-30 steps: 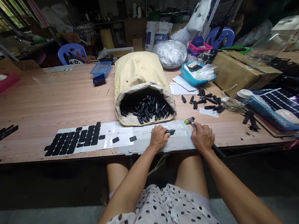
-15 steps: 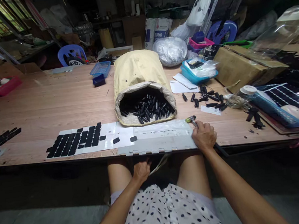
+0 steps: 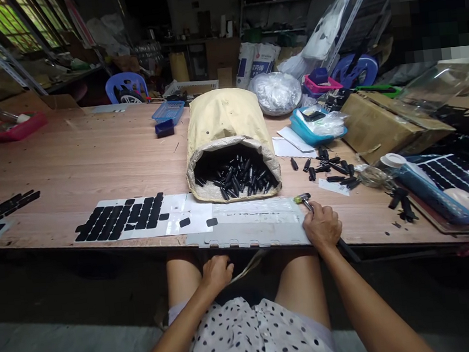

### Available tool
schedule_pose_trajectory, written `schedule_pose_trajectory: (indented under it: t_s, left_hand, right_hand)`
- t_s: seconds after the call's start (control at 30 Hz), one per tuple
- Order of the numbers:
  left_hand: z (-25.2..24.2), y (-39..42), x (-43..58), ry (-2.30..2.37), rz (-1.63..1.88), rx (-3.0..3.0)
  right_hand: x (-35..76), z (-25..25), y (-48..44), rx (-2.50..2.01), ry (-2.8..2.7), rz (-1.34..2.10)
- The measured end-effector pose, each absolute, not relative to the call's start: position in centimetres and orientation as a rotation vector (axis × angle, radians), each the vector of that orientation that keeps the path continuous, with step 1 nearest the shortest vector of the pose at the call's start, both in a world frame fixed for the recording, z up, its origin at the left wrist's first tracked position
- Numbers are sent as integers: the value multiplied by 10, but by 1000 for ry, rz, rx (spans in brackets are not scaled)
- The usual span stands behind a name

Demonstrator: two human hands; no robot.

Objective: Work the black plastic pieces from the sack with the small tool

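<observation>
My right hand (image 3: 323,225) is closed round a small hammer (image 3: 307,202) at the table's front edge. The hammer's yellow-green head points away from me, and its black handle sticks out behind the hand. Below the edge, over my left thigh, my left hand (image 3: 218,273) has its fingers curled in; what they hold, if anything, is hidden. A pale strap (image 3: 249,266) hangs beside it. Between the hands lies a grey-white sheet (image 3: 244,235) with a notched front edge. Behind that sheet a yellowish sack (image 3: 224,116) lies with its mouth towards me, full of black tapered parts (image 3: 235,180).
Rows of black rounded pads (image 3: 110,222) lie on white sheets at the left. Loose black parts (image 3: 333,166) are scattered at the right, near a blue basket (image 3: 317,129), a cardboard box (image 3: 382,123) and a clear-blue tray (image 3: 439,195).
The camera view has shifted and tilted a little, so the table appears slightly turned. My left hand has moved slightly left below the edge. My right hand still grips the hammer in the same place.
</observation>
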State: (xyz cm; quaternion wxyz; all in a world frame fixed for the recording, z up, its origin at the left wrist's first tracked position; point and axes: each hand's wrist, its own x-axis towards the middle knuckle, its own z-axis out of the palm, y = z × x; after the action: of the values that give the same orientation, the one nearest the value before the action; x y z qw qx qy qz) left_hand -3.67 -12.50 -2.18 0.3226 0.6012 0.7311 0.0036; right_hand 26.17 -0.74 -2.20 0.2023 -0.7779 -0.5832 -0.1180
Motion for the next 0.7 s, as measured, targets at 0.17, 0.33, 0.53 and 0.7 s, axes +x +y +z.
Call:
schedule_pose_trajectory:
  t_s: [0.17, 0.33, 0.53, 0.7]
  left_hand:
    - [37, -69, -59, 1710, 387, 1877]
    - [50, 29, -75, 1764, 423, 2245]
    - [39, 76, -86, 1655, 84, 2488]
    - [36, 70, -99, 1702, 195, 2404]
  right_hand:
    - [263, -24, -7, -2166, -1636, -314]
    - [261, -23, -7, -2169, -1637, -298]
    - [257, -21, -7, -2199, -1630, -325]
    - [256, -23, -6, -2205, -1630, -324]
